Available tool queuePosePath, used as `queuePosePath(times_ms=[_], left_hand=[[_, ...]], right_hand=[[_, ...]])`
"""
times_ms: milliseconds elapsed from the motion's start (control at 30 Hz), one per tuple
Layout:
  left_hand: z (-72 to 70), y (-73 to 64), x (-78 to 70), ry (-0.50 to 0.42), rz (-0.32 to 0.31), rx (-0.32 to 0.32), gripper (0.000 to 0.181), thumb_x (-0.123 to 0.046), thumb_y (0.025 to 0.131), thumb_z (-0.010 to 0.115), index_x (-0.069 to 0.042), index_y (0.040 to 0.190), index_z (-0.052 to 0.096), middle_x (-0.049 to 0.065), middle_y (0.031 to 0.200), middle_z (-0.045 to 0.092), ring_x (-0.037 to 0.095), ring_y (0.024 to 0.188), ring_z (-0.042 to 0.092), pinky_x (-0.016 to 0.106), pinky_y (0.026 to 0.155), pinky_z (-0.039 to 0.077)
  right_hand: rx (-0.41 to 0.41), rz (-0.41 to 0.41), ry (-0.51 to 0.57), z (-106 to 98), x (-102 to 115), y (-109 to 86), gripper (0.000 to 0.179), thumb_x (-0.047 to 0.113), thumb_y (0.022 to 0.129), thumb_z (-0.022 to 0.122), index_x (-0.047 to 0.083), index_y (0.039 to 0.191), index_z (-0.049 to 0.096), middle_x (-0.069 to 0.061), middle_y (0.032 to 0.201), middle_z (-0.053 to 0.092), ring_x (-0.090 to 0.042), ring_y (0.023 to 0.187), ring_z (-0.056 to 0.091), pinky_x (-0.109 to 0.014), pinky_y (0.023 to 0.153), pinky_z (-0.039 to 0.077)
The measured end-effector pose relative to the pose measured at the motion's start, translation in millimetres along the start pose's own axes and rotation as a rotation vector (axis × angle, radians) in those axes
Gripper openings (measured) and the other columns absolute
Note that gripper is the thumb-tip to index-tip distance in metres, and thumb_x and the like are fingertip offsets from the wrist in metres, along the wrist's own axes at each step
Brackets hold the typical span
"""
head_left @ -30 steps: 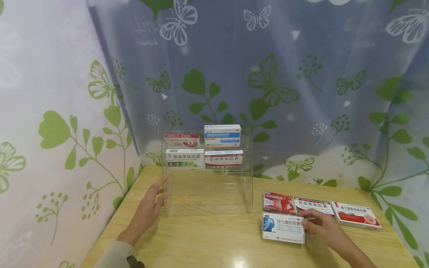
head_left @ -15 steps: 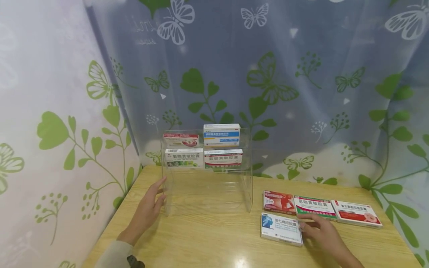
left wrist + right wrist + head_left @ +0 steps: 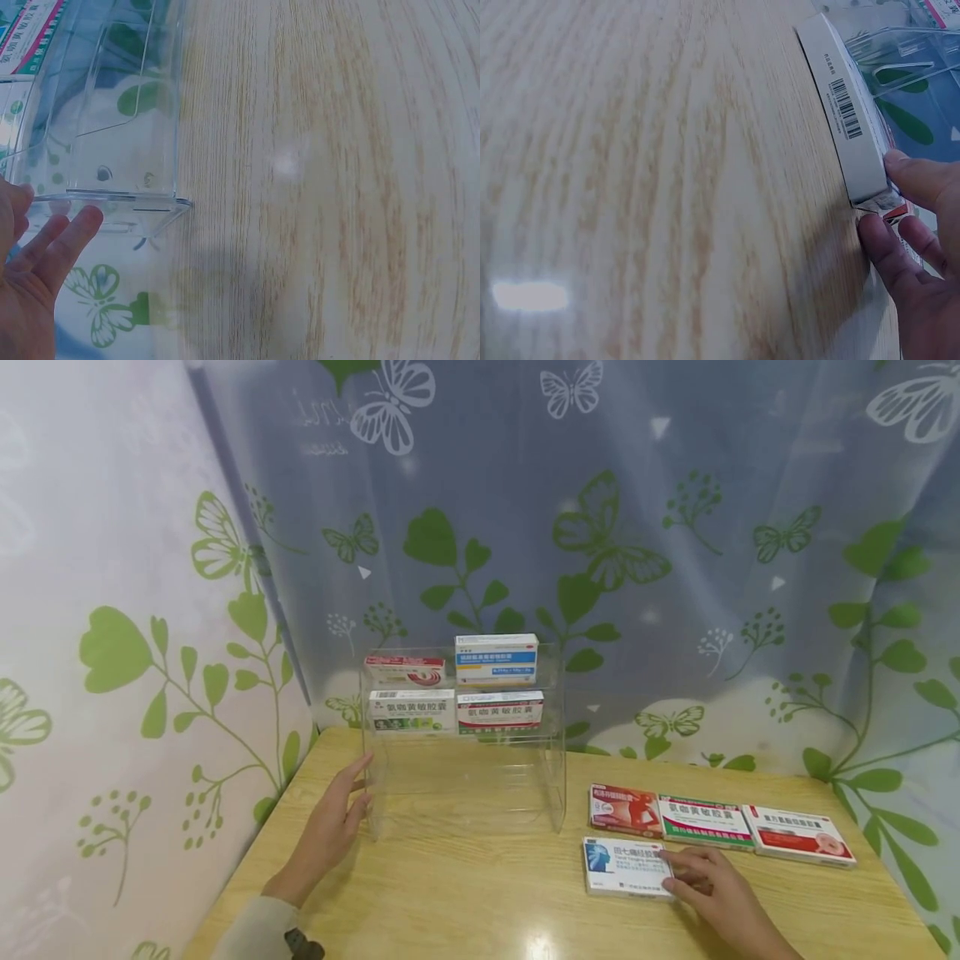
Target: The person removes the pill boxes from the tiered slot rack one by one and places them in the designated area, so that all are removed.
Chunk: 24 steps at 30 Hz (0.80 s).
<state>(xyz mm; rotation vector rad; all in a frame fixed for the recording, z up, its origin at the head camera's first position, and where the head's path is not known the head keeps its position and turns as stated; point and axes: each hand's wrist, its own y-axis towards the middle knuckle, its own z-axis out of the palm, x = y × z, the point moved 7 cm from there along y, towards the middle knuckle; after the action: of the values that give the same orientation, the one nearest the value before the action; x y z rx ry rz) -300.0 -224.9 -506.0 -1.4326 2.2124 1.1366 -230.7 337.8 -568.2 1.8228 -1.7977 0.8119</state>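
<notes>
At the table's right, my right hand (image 3: 716, 889) holds the right end of a white medicine box (image 3: 624, 870) with a blue head picture. The right wrist view shows my thumb (image 3: 911, 174) at the box's upper edge and a fingertip low at its end flap; a barcode marks its long side. My left hand (image 3: 322, 831), fingers extended, touches the left side of a clear acrylic stepped rack (image 3: 465, 777). In its upper tiers stand a red-and-white box (image 3: 405, 672), a blue-and-white box (image 3: 497, 662), a green-and-white box (image 3: 412, 712) and a red-banded white box (image 3: 500, 713).
Behind the held box lies a row: a red box (image 3: 625, 811), a green-edged white box (image 3: 706, 822) and a red-and-white box (image 3: 798, 837). They lie on a wooden table (image 3: 465, 902). A patterned curtain (image 3: 487, 485) hangs behind the table and along its left.
The white box under my right hand has come down and slightly left, away from the row behind, and now lies straighter. My left hand and the rack have stayed in place.
</notes>
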Motion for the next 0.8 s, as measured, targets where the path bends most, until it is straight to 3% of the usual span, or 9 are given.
queuePosePath(times_ms=[333, 567, 800], left_hand=[[-0.1, 0.4, -0.2, 0.013, 0.009, -0.002, 0.07, 0.007, 0.107, 0.061, -0.008, 0.17, 0.034, 0.028, 0.162, 0.047, 0.047, 0.125, 0.069, 0.046, 0.085, 0.069], [-0.7, 1.1, -1.4, 0.027, 0.028, -0.013, 0.07, 0.007, 0.107, 0.062, -0.007, 0.17, 0.035, 0.027, 0.162, 0.048, 0.046, 0.124, 0.07, 0.049, 0.086, 0.068], [0.7, -0.1, 1.5, 0.02, 0.007, -0.003, 0.071, 0.006, 0.107, 0.062, -0.011, 0.171, 0.034, 0.025, 0.163, 0.047, 0.046, 0.126, 0.069, 0.048, 0.086, 0.068]], right_hand=[[-0.102, -0.052, -0.084, 1.4, 12.5, 1.9, 0.04, 0.02, 0.101, 0.081, 0.005, 0.137, 0.076, -0.013, 0.131, 0.065, -0.019, 0.107, 0.069, -0.018, 0.082, 0.062], [-0.114, -0.042, -0.067, 1.9, 14.3, 3.2, 0.04, 0.015, 0.101, 0.079, 0.0, 0.138, 0.074, -0.017, 0.13, 0.065, -0.017, 0.101, 0.071, -0.016, 0.079, 0.061], [-0.109, -0.014, -0.065, 3.5, 12.5, 4.1, 0.04, 0.015, 0.103, 0.078, 0.002, 0.14, 0.073, -0.016, 0.131, 0.065, -0.016, 0.098, 0.071, -0.016, 0.078, 0.06]])
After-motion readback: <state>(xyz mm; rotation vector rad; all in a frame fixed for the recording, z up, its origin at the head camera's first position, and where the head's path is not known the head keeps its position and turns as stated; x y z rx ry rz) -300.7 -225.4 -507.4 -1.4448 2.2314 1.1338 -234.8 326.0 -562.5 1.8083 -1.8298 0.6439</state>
